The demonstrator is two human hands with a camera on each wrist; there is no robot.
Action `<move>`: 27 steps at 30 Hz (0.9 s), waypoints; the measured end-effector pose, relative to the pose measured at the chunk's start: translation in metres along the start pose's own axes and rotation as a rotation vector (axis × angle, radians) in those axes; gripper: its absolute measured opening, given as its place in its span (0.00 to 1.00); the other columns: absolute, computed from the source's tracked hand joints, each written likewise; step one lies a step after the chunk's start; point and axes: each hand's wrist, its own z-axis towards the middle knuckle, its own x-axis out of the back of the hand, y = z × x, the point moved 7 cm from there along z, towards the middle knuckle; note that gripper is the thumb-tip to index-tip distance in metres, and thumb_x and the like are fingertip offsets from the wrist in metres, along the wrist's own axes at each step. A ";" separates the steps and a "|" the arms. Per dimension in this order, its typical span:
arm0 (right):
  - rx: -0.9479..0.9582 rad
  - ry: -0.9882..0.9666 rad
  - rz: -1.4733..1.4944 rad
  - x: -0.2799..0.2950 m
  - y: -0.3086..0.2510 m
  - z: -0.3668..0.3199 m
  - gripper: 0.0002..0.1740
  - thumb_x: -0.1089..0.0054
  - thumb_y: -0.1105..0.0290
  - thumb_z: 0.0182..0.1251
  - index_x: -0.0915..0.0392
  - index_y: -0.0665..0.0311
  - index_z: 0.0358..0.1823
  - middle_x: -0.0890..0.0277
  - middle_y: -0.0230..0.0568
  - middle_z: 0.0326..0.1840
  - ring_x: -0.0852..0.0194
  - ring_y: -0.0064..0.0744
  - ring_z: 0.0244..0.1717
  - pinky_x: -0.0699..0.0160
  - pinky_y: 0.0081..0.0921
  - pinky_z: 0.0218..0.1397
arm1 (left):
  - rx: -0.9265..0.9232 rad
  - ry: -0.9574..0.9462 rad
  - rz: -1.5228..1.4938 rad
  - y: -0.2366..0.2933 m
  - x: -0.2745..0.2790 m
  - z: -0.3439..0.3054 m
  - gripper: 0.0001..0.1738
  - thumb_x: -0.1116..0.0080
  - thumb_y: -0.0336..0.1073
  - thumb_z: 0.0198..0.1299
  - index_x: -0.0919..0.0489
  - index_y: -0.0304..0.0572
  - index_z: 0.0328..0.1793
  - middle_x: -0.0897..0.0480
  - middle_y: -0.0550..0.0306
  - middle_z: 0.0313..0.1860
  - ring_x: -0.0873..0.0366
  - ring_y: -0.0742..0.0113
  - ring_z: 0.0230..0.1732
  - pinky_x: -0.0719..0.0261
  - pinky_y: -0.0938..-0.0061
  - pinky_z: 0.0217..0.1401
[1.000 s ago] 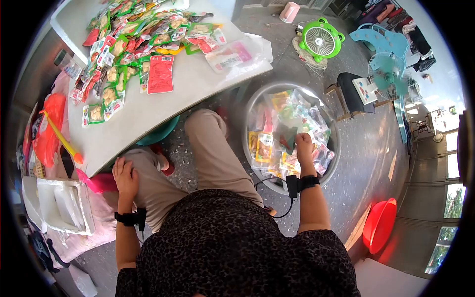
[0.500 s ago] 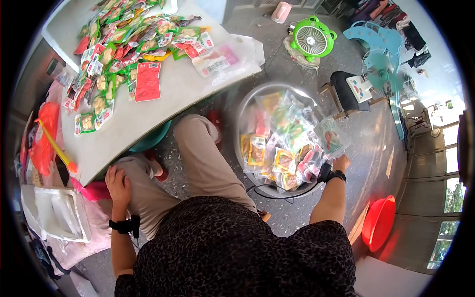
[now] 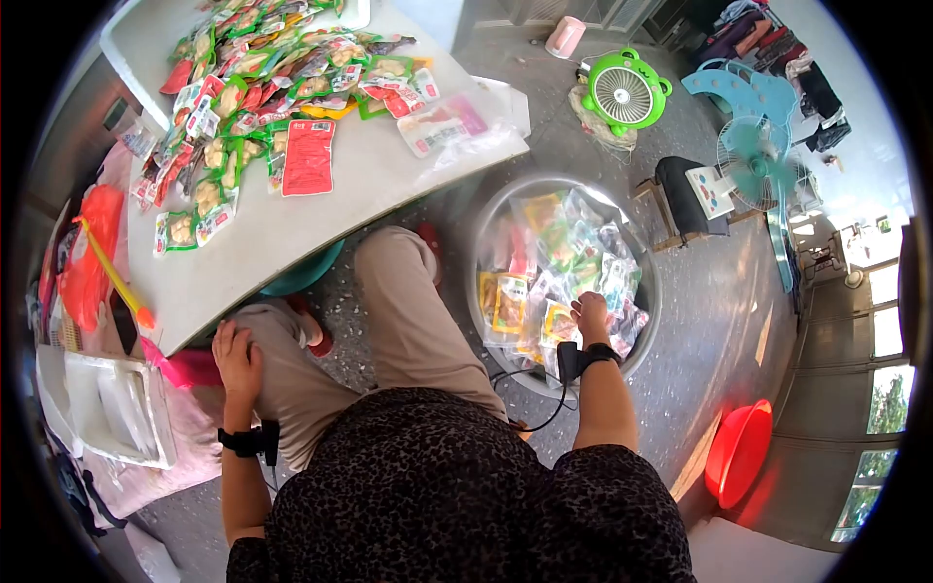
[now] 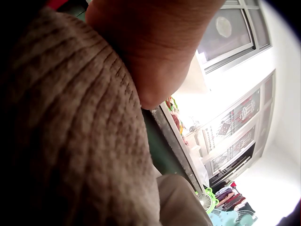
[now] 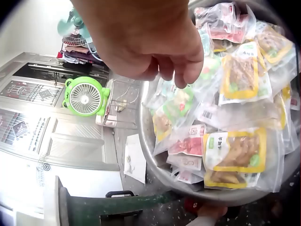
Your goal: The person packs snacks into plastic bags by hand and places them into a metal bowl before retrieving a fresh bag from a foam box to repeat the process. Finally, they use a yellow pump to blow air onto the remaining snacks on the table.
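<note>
A round metal basin (image 3: 652, 330) on the floor is filled with clear bags of food packets (image 3: 559, 321). Above its right part hovers the right hand (image 3: 591, 313), no packet visible in it. The right wrist view shows that hand (image 5: 155, 52) with fingers loosely bent downward, close over the bags; yellow-edged packets (image 5: 235, 150) lie beyond them. On the left knee rests the left hand (image 3: 238, 360), fingers extended. Only part of the left hand (image 4: 155, 52) appears in the left wrist view, against the trouser leg (image 4: 89, 127).
The table (image 3: 379, 175) at upper left bears a pile of packets (image 3: 253, 87), a red packet (image 3: 308, 157) and a clear bag (image 3: 442, 124). A green fan (image 3: 625, 92), stool (image 3: 690, 199) and red tub (image 3: 739, 452) stand around the basin.
The right hand held a clear bag over the basin, carried it to the right rim, and is now back above the packets without it. The left hand has stayed on the knee.
</note>
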 end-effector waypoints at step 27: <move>1.489 -0.919 -0.535 -0.319 -0.076 -0.272 0.11 0.50 0.76 0.47 0.31 0.68 0.35 0.32 0.48 0.37 0.36 0.49 0.41 0.42 0.39 0.50 | 0.834 0.488 0.497 -0.225 0.192 -0.118 0.23 0.50 0.37 0.45 0.32 0.39 0.50 0.29 0.44 0.47 0.34 0.49 0.49 0.35 0.63 0.51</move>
